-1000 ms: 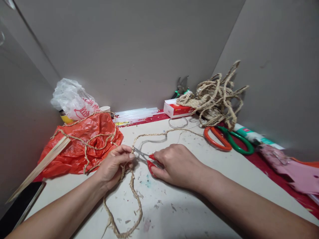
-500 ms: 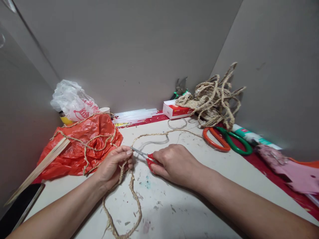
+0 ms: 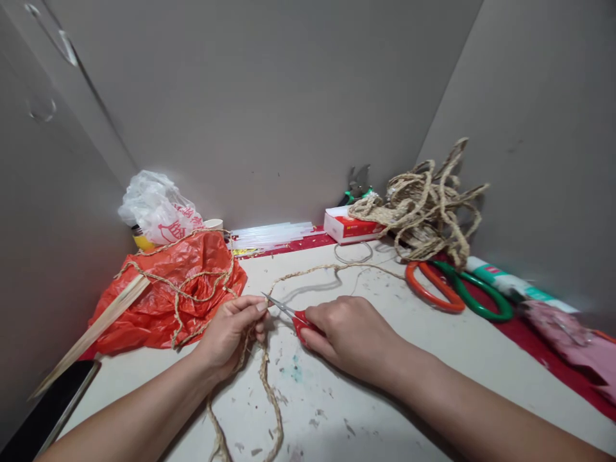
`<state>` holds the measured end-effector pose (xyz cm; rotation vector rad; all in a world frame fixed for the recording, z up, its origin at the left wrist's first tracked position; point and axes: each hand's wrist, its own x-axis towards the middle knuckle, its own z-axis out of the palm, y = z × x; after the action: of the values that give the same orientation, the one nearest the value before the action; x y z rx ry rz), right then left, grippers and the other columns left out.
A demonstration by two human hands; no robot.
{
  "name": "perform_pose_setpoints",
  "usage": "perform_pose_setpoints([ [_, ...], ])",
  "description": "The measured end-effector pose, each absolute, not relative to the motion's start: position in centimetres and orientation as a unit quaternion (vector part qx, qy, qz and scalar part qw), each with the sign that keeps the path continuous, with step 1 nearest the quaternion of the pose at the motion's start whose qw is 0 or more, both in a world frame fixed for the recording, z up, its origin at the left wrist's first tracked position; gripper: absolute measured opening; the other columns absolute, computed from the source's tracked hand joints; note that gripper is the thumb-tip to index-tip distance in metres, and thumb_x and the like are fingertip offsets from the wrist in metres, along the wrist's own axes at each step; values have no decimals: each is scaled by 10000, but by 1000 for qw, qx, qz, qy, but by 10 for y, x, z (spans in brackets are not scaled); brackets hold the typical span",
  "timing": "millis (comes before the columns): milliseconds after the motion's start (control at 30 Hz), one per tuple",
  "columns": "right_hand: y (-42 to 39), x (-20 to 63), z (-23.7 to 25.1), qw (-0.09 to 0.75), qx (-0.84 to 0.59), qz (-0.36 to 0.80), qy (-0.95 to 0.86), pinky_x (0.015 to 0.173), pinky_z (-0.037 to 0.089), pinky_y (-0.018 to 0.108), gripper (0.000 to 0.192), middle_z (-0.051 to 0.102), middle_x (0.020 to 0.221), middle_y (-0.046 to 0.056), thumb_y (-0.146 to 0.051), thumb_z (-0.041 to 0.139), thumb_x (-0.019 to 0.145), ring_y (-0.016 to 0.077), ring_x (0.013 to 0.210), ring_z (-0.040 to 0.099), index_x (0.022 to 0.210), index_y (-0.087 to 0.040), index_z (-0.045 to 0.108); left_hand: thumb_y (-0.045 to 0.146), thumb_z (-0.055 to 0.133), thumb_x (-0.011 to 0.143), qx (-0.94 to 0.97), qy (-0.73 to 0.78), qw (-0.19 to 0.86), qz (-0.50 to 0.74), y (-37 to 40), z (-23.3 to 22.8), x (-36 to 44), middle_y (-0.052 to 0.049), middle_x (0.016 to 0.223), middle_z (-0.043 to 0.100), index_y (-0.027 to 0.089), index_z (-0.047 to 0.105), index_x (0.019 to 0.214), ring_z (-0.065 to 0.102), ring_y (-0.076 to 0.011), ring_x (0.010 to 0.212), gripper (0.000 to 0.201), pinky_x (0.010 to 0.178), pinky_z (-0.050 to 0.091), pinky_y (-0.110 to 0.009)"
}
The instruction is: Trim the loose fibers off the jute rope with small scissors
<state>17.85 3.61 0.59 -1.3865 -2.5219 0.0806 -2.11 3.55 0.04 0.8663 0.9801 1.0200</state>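
Observation:
My left hand (image 3: 239, 327) is closed, pinching a thin braided straw cord (image 3: 308, 272) between thumb and index finger. From that pinch the cord runs back and to the right across the table, and another stretch hangs down toward the near edge in a loop. My right hand (image 3: 349, 330) grips small scissors (image 3: 283, 308) with red handles, its fingers wrapped around them. The blades lie slightly apart at the left fingertips, across the cord. Whether they have cut into the cord I cannot tell.
A red plastic bag (image 3: 158, 314) with cord on it lies left, near a flat straw strip (image 3: 96, 333) and a dark phone-like slab (image 3: 45, 410). A heap of braided rope (image 3: 428, 205), a red-white box (image 3: 351, 224) and large orange and green handles (image 3: 436, 289) occupy the right.
The whole scene has shifted right and down in view as the camera turned. The scissor blades have closed somewhat at the cord. Both hands keep their holds.

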Motion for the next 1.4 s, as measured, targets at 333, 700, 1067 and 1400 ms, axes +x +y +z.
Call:
perform_pose_setpoints([
  [333, 43, 168, -10, 377, -440, 499, -644, 435, 248, 224, 382, 369, 427, -67, -460, 555, 769, 73, 414, 319, 529, -186, 442, 263, 670, 739, 392, 405, 698, 443, 28, 1, -18, -14, 635, 576, 98, 668, 816, 425, -48, 461, 182, 458, 350, -187],
  [700, 29, 154, -2, 443, -380, 675, -452, 413, 178, 208, 360, 436, 377, -56, -457, 693, 672, 41, 355, 296, 581, -139, 550, 309, 620, 786, 396, 384, 746, 374, 8, 8, -8, -1, 607, 565, 122, 617, 783, 237, -2, 359, 187, 361, 112, -177],
  [1067, 30, 158, -5, 403, -467, 556, -558, 409, 219, 216, 336, 412, 382, -68, -452, 615, 726, 63, 363, 314, 580, -179, 485, 319, 638, 765, 407, 419, 715, 384, 11, 2, -9, 43, 515, 489, 137, 584, 758, 197, -8, 370, 190, 390, 79, -202],
  [1400, 22, 169, 0, 182, -520, -14, -834, 523, 240, 266, 182, 586, 530, 1, -331, 521, 735, 134, 497, 491, 617, -199, 561, 327, 656, 734, 365, 434, 658, 495, 27, -3, -18, 35, 559, 503, 124, 587, 691, 191, -3, 371, 219, 380, 85, -199],
])
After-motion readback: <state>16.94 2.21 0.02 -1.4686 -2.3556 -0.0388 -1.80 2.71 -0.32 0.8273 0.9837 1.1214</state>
